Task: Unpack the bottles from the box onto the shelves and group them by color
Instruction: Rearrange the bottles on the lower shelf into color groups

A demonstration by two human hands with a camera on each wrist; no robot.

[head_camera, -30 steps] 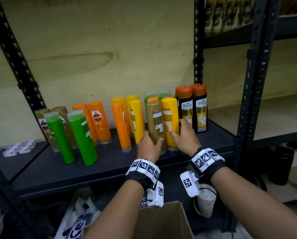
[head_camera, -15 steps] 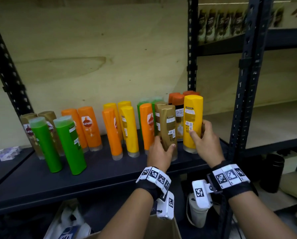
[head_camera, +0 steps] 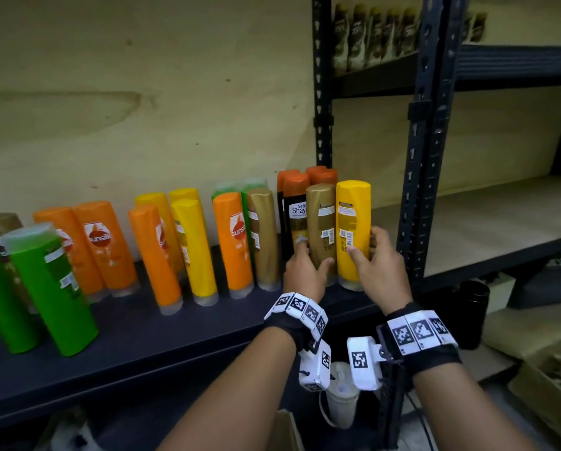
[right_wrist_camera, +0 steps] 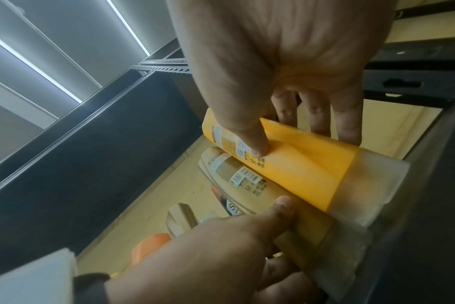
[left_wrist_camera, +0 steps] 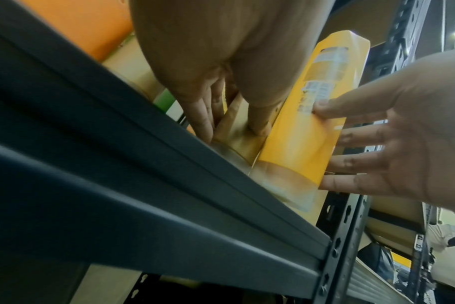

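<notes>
On the dark shelf point(head_camera: 142, 336) my left hand point(head_camera: 305, 271) grips a gold bottle point(head_camera: 320, 222) low on its body. Beside it my right hand point(head_camera: 375, 265) grips a yellow bottle point(head_camera: 352, 216), thumb on the label. Both bottles stand upright and side by side at the shelf's right end, in front of the black bottles with orange caps point(head_camera: 294, 206). In the left wrist view my left hand point(left_wrist_camera: 208, 86) wraps the gold bottle point(left_wrist_camera: 237, 131) next to the yellow bottle point(left_wrist_camera: 312, 123). The right wrist view shows my right hand point(right_wrist_camera: 286, 82) around the yellow bottle point(right_wrist_camera: 312, 168).
Along the shelf to the left stand another gold bottle point(head_camera: 264, 236), orange bottles point(head_camera: 233, 242), yellow bottles point(head_camera: 194, 249) and green bottles point(head_camera: 48, 288). A black upright post point(head_camera: 416, 190) borders the right end. A cardboard box edge point(head_camera: 285, 431) shows below.
Both hands have carried the gold and yellow bottles rightward, from the middle of the row to the right end, in front of the black bottles.
</notes>
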